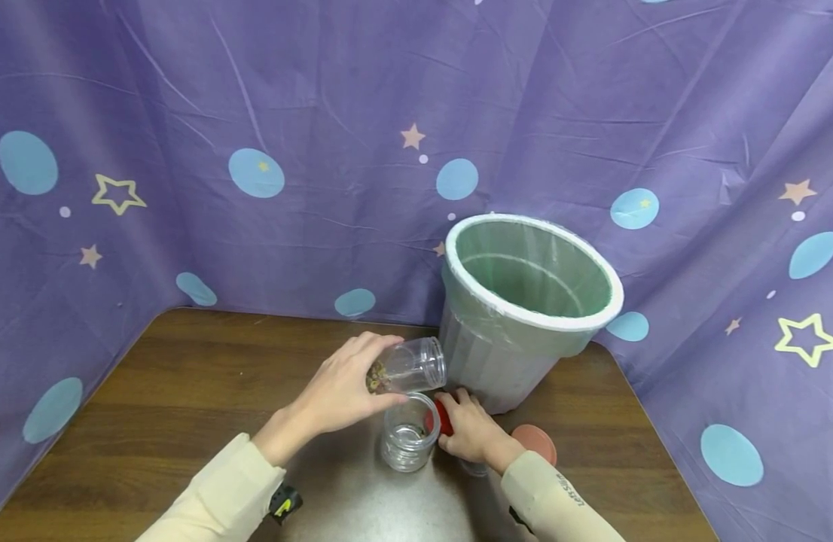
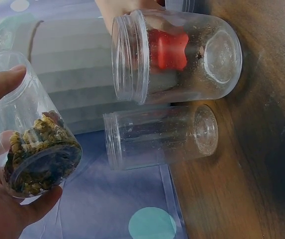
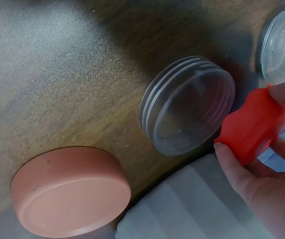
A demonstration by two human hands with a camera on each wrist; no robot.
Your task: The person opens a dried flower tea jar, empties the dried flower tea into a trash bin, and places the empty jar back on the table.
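My left hand [image 1: 345, 388] grips a clear plastic jar [image 1: 416, 365] tipped nearly on its side, its mouth toward the right. Dried yellowish flowers [image 2: 40, 149] lie at its bottom end. Below the tilted mouth stands an uncovered clear jar [image 1: 408, 448], with a few dark specks inside. Beside that jar, my right hand [image 1: 471, 430] pinches a red wavy-edged piece [image 3: 254, 124] between thumb and fingers; its exact kind I cannot tell. Another clear jar [image 2: 157, 139] stands close by in the left wrist view.
A large grey-green bin [image 1: 508, 361] with a white rim stands behind the hands, at the right. A pink lid [image 1: 535, 443] and a clear threaded lid [image 3: 187, 107] lie on the wooden table [image 1: 206, 399]. A purple patterned curtain [image 1: 362, 226] hangs around the table.
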